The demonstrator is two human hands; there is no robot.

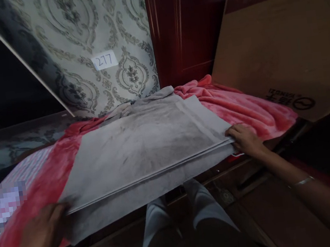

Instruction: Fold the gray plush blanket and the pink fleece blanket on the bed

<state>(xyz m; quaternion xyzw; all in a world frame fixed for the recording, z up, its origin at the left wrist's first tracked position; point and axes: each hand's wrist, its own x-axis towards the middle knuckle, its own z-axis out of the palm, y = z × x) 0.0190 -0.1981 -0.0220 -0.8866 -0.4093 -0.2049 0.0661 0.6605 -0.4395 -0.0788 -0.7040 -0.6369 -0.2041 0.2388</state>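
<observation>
A large grey cloth (143, 142) lies spread in front of me, its near part folded over in layers along a straight edge. My left hand (42, 232) is at the near left corner of the cloth, blurred, with its fingers closed on that corner. At the right end of the folded edge, my right hand (243, 139) pinches the other corner between thumb and fingers. A lower layer of the grey cloth hangs below the fold toward me. Beneath it a pink-red plush blanket (241, 105) shows on both sides.
A big cardboard box (279, 43) leans at the right, beside a dark red door (182, 24). Patterned wallpaper (127, 19) bears a paper label (104, 60) reading 277. A dark screen-like panel (2, 68) stands at the left. My legs (206, 203) are below the cloth's near edge.
</observation>
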